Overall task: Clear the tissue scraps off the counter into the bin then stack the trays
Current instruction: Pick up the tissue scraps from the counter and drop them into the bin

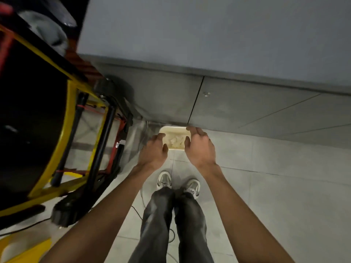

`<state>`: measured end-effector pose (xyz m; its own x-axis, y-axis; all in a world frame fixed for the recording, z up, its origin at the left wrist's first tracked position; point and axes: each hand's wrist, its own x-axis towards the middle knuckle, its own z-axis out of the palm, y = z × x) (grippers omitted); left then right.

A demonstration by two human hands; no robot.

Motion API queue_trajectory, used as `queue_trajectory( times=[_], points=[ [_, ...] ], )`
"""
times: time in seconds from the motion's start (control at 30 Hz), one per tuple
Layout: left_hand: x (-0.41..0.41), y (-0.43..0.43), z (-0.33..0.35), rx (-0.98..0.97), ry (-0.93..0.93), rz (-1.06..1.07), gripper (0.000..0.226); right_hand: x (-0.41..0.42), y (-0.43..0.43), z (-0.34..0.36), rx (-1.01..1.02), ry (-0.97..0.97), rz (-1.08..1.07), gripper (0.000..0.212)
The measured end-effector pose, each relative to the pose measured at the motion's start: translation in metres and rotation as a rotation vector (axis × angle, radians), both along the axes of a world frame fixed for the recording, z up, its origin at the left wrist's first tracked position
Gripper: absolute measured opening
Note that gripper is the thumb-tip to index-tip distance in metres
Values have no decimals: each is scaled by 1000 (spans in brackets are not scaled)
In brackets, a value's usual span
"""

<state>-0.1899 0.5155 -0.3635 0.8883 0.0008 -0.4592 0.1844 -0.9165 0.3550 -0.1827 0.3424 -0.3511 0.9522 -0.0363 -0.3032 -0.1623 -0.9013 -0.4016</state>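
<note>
Left hand (153,150) and right hand (199,147) hover over the bin (171,129) with fingers loosely curled and empty, probably so scraps fall straight in. Tissue scraps (176,141) lie inside it.

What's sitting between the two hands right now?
Head view: the cream bin on the floor, tissue scraps inside, shows between left hand and right hand.

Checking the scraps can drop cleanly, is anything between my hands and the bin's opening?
Nothing visible. The left hand and right hand hang above the bin, its top open; tissue scraps lie inside. No lid or other thing covers it.
</note>
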Motion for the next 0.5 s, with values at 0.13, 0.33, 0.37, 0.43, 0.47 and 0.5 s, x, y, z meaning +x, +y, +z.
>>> queue_trajectory(
  times=[0.13,0.33,0.37,0.43,0.47,0.5],
  points=[
    [-8,5,104,-113,-101,85,40,-5,-3,108,71,-94,-43,33],
    [-20,7,223,-236,-309,193,34,-10,-12,227,132,-261,-10,33],
    [-20,8,237,-247,-348,211,33,-8,-14,240,136,-275,-6,32],
    [-19,8,263,-279,-418,234,30,-4,-19,264,157,-309,-1,33],
    [-17,9,272,-291,-450,240,29,-1,-22,274,165,-326,5,33],
    [-15,10,279,-302,-470,247,28,4,-25,282,166,-341,9,33]
  ],
)
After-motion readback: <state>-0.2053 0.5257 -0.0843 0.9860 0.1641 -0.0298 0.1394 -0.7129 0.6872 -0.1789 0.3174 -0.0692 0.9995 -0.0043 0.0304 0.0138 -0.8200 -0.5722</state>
